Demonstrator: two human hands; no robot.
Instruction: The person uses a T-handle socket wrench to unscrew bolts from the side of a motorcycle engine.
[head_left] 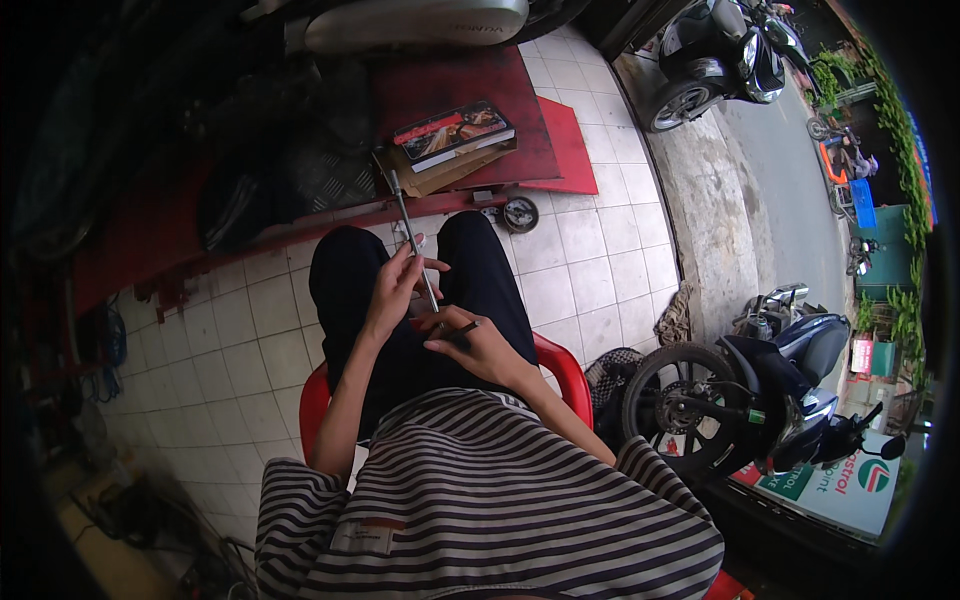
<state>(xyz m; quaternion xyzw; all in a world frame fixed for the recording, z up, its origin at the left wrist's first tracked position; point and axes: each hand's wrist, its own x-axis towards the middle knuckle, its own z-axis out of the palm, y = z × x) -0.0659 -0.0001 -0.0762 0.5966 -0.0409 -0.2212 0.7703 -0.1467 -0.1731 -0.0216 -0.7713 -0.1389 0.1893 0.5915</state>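
A long, thin metal socket wrench (pixel 402 209) slants up and away over my lap, its thicker end pointing at the red platform. Around the middle of its shaft, my left hand (pixel 393 290) has its fingers closed. Lower down, my right hand (pixel 478 350) grips the near end, where a short dark piece shows by the fingers. The exact shape of that end is hidden in the hand. Beyond the wrench's tip, a flat boxed item with a dark, red-printed cover (pixel 455 135) lies on brown cardboard (pixel 440 178).
I sit on a red plastic chair (pixel 565 380). Ahead is a red platform (pixel 480 80) with a motorcycle part above it. A small round metal part (pixel 520 214) lies on the white tiled floor (pixel 610 270). To the right, a dark motorbike (pixel 760 390) is parked by the road.
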